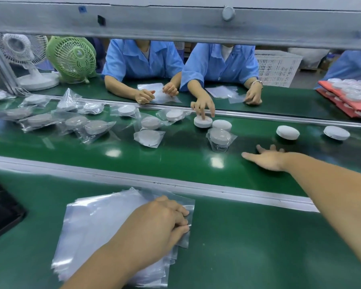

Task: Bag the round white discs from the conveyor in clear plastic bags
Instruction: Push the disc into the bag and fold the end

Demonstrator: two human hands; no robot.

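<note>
Four bare discs lie on the conveyor belt (175, 161). The nearest disc (288, 132) sits just beyond the person's right hand, and a second disc (336, 132) lies further to the right. A third disc (221, 125) rests mid-belt, touching or almost touching a fourth disc (203, 121), which has a worker's hand (203, 106) from the far side on it. Just in front of that pair stands one bagged disc (219, 138), and many more bagged discs (149, 137) are scattered along the belt to the left.

The right hand (267, 158) is stretched low over the belt with fingers spread wide, holding nothing, near the nearest disc but apart from it. The left hand (154, 224) rests on the stack of clear bags (96, 222) on the near ledge, its fingers curled at the stack's right edge and apparently pinching the top bag.

A good share of the work looks done, but at least four discs in view are unbagged. This person's own round is only starting: no disc is picked up and no bag is opened.

Across the belt sit two workers in blue coats (142, 59). A green fan (72, 58) stands to the left and a red tray (346, 101) to the right.
</note>
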